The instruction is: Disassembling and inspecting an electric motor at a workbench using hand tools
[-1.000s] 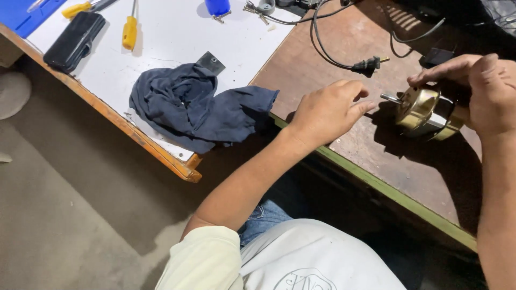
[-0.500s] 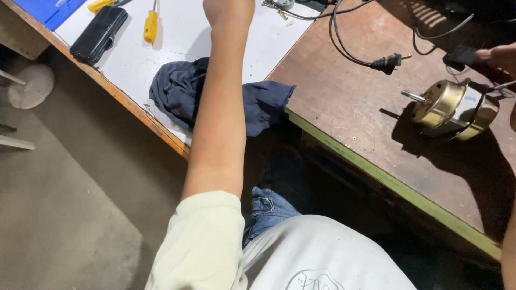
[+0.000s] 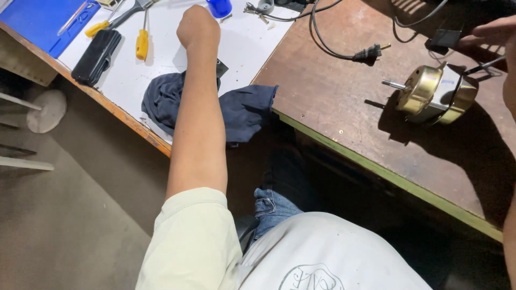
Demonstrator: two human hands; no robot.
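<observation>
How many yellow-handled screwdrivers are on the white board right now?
2: one yellow-handled screwdriver lies beside the black case; another lies near the blue mat. The left hand could hide more.

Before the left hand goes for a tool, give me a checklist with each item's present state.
1. Left hand free of load: cannot tell; fist closed, seen from behind.
2. Yellow-handled screwdriver lying unobstructed on the white board: ok.
3. Brass-coloured motor resting on the brown table: ok.
4. Right hand at the motor's wires: ok.
5. Power plug out of any socket: ok, lying loose.
6. Dark blue cloth fully on the bench: not ok, overhangs the edge.
</observation>
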